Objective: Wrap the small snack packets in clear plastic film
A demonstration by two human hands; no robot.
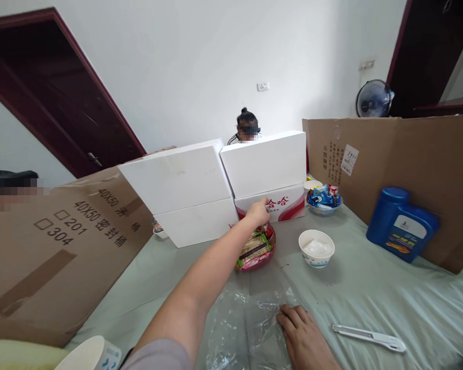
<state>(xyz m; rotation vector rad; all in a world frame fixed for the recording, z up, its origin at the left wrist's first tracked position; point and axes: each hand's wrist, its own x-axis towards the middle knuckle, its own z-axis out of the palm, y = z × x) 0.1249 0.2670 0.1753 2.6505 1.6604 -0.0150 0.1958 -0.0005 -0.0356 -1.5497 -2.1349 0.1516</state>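
My left arm reaches forward across the bed-like surface. My left hand (258, 213) is just above the far rim of a red bowl (272, 252) of wrapped snacks (254, 246), in front of a white printed box (289, 203). One finger points out towards the box; whether it touches cannot be told, and the other fingers are partly hidden. My right hand (304, 334) lies flat, fingers stretched, at the edge of a clear plastic bag (247, 318). To its right rests a white utility knife (370, 336).
White boxes (189, 180) stand stacked before a seated person (247, 126). Brown cardboard (111, 221) walls the left, more cardboard (358, 180) the right. A paper bowl (317, 259), a snack bowl (324, 208), a blue jug (401, 226) and a near paper cup (90, 354) stand around.
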